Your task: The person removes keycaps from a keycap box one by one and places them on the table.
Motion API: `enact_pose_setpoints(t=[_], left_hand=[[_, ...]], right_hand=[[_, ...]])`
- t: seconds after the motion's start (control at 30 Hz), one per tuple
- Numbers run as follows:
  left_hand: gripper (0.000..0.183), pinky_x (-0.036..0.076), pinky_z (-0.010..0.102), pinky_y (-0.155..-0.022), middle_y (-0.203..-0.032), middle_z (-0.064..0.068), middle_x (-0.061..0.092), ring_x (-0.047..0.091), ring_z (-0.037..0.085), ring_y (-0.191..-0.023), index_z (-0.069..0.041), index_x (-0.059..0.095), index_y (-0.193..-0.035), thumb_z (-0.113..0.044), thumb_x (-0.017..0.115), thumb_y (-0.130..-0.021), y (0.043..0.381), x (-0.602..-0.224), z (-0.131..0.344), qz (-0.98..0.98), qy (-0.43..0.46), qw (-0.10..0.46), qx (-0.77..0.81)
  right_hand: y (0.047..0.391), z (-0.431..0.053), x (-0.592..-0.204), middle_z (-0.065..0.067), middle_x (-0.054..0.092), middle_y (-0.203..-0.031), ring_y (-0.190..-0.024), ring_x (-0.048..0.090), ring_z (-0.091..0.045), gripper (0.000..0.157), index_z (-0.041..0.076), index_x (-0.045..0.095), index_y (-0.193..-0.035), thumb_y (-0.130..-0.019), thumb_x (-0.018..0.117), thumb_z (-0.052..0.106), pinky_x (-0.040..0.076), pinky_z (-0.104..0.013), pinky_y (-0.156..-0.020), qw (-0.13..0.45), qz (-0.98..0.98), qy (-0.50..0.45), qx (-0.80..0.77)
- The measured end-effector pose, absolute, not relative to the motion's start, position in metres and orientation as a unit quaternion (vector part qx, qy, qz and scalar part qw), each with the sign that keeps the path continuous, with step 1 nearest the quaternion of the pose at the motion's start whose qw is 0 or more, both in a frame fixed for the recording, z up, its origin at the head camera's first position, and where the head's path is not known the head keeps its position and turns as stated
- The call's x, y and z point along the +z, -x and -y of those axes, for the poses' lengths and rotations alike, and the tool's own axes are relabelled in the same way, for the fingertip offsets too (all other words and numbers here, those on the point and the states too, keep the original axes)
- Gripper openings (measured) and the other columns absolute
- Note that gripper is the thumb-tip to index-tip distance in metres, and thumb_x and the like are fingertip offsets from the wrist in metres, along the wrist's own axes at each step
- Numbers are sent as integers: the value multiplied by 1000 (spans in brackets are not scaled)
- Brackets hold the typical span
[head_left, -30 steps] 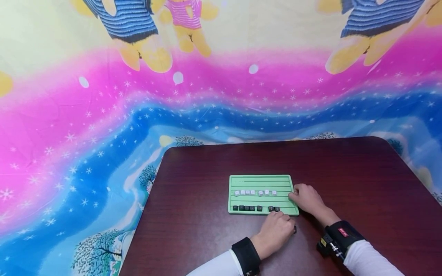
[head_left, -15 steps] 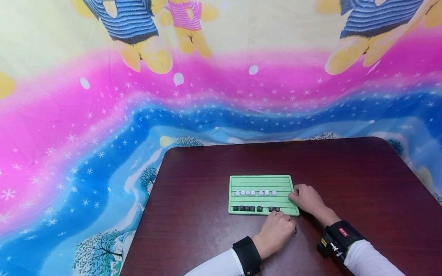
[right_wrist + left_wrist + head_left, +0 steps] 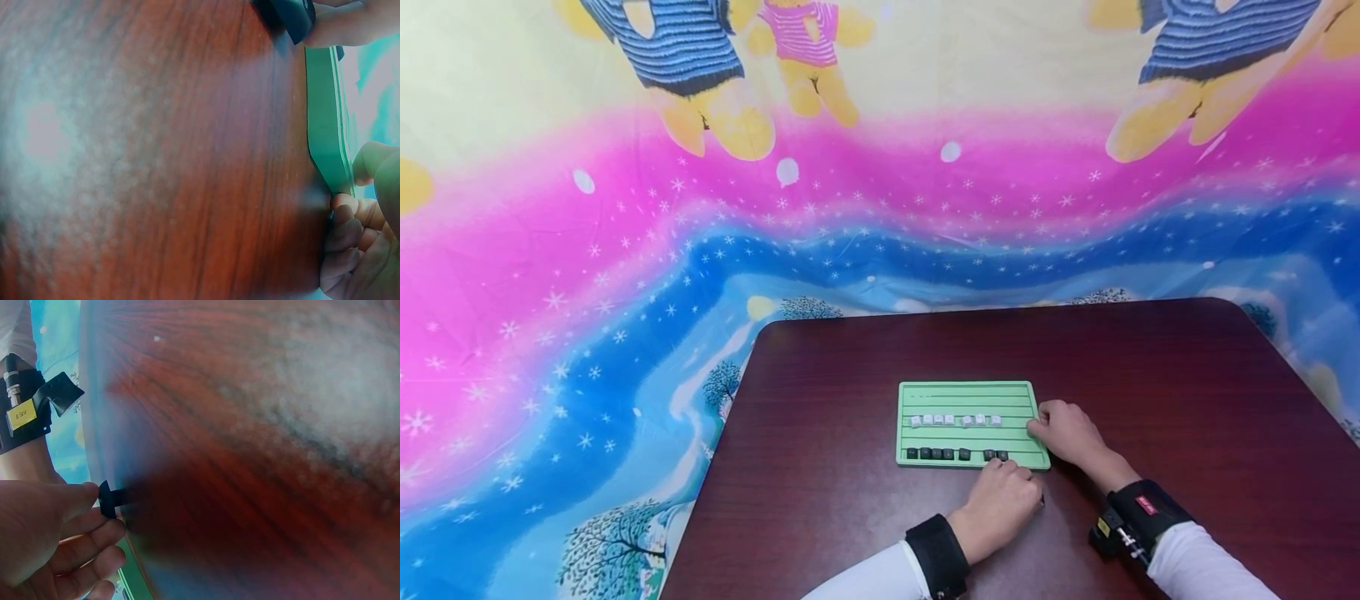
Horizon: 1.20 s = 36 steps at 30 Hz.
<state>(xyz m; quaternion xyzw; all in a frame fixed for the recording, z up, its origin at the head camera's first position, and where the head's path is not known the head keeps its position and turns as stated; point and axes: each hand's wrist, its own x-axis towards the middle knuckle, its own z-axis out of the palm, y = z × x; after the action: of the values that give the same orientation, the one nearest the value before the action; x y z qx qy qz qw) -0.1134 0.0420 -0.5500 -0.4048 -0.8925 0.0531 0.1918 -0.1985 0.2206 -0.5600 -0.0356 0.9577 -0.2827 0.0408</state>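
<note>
A light green ridged board lies on the table, a row of white keycaps across its middle and black keycaps along its near edge. My right hand grips the board's right edge, thumb on top and fingers curled beneath in the right wrist view. By the board's near edge, my left hand pinches one black keycap between thumb and index finger. That keycap shows large at the top of the right wrist view. Its top face cannot be made out.
The dark red-brown wooden table reaches back to a colourful patterned cloth hung behind it. Black straps with small devices sit on both wrists.
Almost nothing differs. The left hand shifts very slightly, and the small black keycap at its side turns a little. The right hand and the board stay where they were.
</note>
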Motion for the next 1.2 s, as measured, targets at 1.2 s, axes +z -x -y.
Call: enact_pose_setpoints(t=[1.2], left_hand=[[14,45,20,-67,-92,-15,71,65,4,-82,-30,74,-98,-42,70,-93,134,-523,-23,919,348,186,-4]], right_hand=[[197,-218,-556,5,30,-56,-51,29,-13,35,15,38,-61,-87,61,20,22,-26,-50,40,-957,28,-285]])
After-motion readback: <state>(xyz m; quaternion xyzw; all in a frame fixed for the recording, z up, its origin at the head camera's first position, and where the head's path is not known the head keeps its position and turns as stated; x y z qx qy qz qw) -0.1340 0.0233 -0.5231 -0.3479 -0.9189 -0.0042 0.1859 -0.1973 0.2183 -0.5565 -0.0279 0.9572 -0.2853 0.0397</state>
